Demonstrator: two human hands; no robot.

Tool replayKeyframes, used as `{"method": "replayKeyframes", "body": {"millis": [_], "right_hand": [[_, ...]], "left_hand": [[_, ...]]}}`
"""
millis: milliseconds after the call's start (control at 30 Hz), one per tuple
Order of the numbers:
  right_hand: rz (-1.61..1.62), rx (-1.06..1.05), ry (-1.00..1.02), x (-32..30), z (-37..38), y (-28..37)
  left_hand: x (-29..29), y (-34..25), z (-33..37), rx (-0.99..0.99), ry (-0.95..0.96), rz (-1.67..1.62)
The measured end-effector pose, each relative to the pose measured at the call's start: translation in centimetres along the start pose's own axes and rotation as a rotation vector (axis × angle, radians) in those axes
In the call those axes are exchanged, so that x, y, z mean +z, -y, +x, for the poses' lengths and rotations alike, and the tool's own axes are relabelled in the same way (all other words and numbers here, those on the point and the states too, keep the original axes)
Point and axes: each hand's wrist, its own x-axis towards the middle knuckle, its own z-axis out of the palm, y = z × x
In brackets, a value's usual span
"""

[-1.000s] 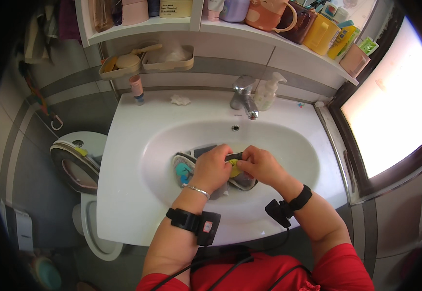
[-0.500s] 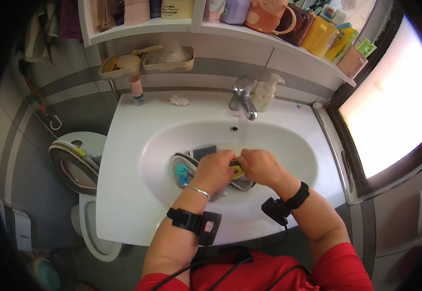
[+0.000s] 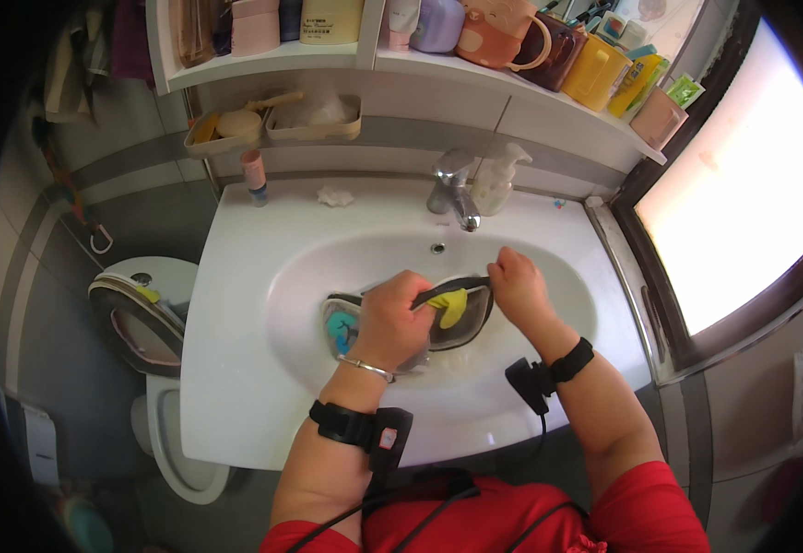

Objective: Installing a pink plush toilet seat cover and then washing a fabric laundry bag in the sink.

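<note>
A limp grey fabric piece (image 3: 457, 335) with dark edging lies in the white sink basin (image 3: 549, 346). Its right-hand panel bears a yellow patch (image 3: 452, 306); a turquoise patch with dark marks (image 3: 342, 330) shows on the left-hand part. My left hand (image 3: 396, 318) is closed on the dark edge near the middle of the fabric and covers part of it. At the panel's upper right corner, my right hand (image 3: 518, 288) pinches the same edge, which is stretched between both hands. I cannot tell the fabric's exact kind.
Behind the basin stand a chrome faucet (image 3: 454, 189) and a pump bottle (image 3: 499, 182). A small pink tube (image 3: 253, 177) and crumpled white tissue (image 3: 334, 195) rest on the counter. Overhead runs a shelf (image 3: 475, 76) holding cups and bottles. A toilet (image 3: 164, 424) is at left, a window (image 3: 738, 194) at right.
My right hand has moved up and right, away from the left, drawing the dark edge out. The grey panel with the yellow patch now lies spread open; the left hand stays about where it was.
</note>
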Motion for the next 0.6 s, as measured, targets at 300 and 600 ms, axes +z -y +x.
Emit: {"method": "replayKeyframes", "body": {"millis": [300, 600], "right_hand": [[0.314, 0.439, -0.004, -1.5, 1.2, -5.5], [0.241, -0.116, -0.297, -10.5, 6.3, 3.3]], "left_hand": [[-0.9, 0.3, 0.6, -0.023, -0.367, -0.206], [-1.0, 2.3, 0.9, -0.281, -0.274, -0.066]]}}
